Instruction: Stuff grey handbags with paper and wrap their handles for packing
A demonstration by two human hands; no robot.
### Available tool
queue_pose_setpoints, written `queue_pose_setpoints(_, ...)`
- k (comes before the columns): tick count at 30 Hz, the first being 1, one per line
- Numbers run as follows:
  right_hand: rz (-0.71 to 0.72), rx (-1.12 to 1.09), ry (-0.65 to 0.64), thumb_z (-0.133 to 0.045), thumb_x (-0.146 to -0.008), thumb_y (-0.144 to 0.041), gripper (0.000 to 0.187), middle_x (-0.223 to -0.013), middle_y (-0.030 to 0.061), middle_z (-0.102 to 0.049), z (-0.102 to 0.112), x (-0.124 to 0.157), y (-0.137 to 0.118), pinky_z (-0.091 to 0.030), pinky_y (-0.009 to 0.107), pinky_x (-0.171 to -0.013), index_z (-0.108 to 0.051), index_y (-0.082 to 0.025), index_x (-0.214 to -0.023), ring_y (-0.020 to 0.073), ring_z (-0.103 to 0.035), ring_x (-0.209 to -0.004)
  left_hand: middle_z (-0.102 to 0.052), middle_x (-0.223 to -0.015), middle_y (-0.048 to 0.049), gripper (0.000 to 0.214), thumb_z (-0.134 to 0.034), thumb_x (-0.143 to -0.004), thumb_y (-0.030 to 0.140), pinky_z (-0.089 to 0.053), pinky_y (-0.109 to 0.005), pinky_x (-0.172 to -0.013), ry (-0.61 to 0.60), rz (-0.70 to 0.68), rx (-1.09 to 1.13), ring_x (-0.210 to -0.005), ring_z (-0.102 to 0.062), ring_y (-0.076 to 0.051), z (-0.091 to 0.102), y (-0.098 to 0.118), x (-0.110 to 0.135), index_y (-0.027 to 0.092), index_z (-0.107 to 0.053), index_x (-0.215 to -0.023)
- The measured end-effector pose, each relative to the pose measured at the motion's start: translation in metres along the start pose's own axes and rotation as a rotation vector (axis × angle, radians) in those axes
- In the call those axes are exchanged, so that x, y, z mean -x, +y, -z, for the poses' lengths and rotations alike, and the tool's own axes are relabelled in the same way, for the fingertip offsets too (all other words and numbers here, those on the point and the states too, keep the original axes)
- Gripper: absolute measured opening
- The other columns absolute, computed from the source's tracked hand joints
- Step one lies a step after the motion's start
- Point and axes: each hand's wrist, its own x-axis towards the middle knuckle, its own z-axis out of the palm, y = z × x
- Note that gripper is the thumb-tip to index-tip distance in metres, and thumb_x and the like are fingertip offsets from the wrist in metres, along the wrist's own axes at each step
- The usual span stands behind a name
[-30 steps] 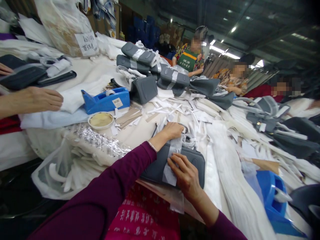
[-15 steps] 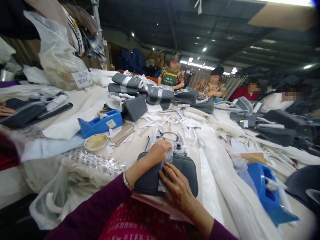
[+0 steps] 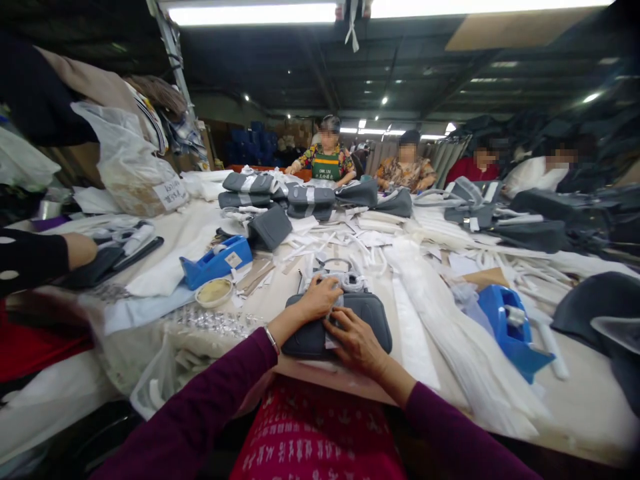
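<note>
A dark grey handbag (image 3: pixel 373 317) lies flat at the table's front edge, below my two hands. A strip of clear plastic film (image 3: pixel 331 343) runs across its middle. My left hand (image 3: pixel 316 299) rests at the bag's upper edge, with bent, slightly parted fingers on the film. Lower down, my right hand (image 3: pixel 357 339) lies on the bag with its fingers spread, their tips pressing the film. Just beyond the bag sits its handle, in whitish wrapping (image 3: pixel 354 281). The fingers hide part of the film.
A blue tape dispenser (image 3: pixel 217 262) and a round tub (image 3: pixel 214 293) stand to the left; another blue dispenser (image 3: pixel 507 327) is at right. White padding (image 3: pixel 445 327) runs beside the bag. Grey bags (image 3: pixel 310 200) are piled farther back. Co-workers sit beyond; another person's arm (image 3: pixel 75 252) reaches in at left.
My left hand has gone from a closed grip on the raised film to resting on the bag's upper edge, fingers parted. My right hand stays on the film. The camera view has tilted up.
</note>
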Motion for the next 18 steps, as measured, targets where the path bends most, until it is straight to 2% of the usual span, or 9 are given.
queue_pose_setpoints(3, 0.015, -0.001, 0.021, -0.064, -0.074, -0.021, 0.052, -0.119, 0.0143, -0.053, 0.000, 0.000, -0.001, -0.044, 0.047, -0.098, -0.053, -0.017, -0.125, 0.0302, -0.038, -0.124, -0.058, -0.115, -0.0067, 0.025, -0.039, -0.093, 0.022, -0.018, -0.050, -0.110, 0.030, -0.007, -0.042, -0.109, -0.053, -0.020, 0.007, -0.001, -0.001, 0.023, -0.062, -0.104)
queue_pose_setpoints(6, 0.003, -0.003, 0.035, -0.064, -0.075, -0.022, 0.052, -0.120, 0.0140, -0.053, -0.001, 0.001, -0.001, -0.044, 0.047, -0.098, -0.052, -0.019, -0.126, 0.0296, -0.039, -0.124, -0.060, -0.107, -0.0062, 0.023, -0.041, -0.093, 0.024, -0.022, -0.047, -0.109, 0.087, -0.004, -0.054, -0.106, -0.053, -0.020, 0.011, -0.002, 0.000, 0.021, -0.058, -0.107)
queue_pose_setpoints(11, 0.003, 0.010, 0.069, -0.059, -0.074, -0.013, 0.054, -0.122, 0.0143, -0.052, -0.008, 0.004, 0.000, -0.042, 0.046, -0.102, -0.052, -0.017, -0.127, 0.0292, -0.037, -0.126, -0.059, -0.106, -0.0080, 0.021, -0.038, -0.091, 0.014, -0.031, -0.042, -0.104, 0.172, 0.132, -0.034, -0.107, -0.051, -0.021, 0.009, -0.006, 0.000, 0.017, -0.057, -0.098)
queue_pose_setpoints(14, 0.024, 0.047, 0.116, -0.051, -0.077, -0.004, 0.051, -0.120, 0.0149, -0.054, -0.014, 0.005, 0.003, -0.042, 0.045, -0.103, -0.054, -0.015, -0.126, 0.0280, -0.037, -0.128, -0.059, -0.102, -0.0083, 0.020, -0.038, -0.088, 0.010, -0.038, -0.038, -0.096, 0.171, 0.202, -0.010, -0.103, -0.052, -0.021, 0.009, -0.009, -0.002, 0.017, -0.056, -0.095)
queue_pose_setpoints(18, 0.038, 0.068, 0.150, -0.047, -0.080, -0.002, 0.048, -0.120, 0.0157, -0.055, -0.018, 0.006, 0.005, -0.044, 0.045, -0.102, -0.055, -0.014, -0.126, 0.0278, -0.038, -0.128, -0.060, -0.099, -0.0071, 0.020, -0.038, -0.089, 0.011, -0.039, -0.036, -0.094, 0.133, 0.217, 0.004, -0.102, -0.050, -0.021, 0.009, -0.012, -0.007, 0.018, -0.057, -0.092)
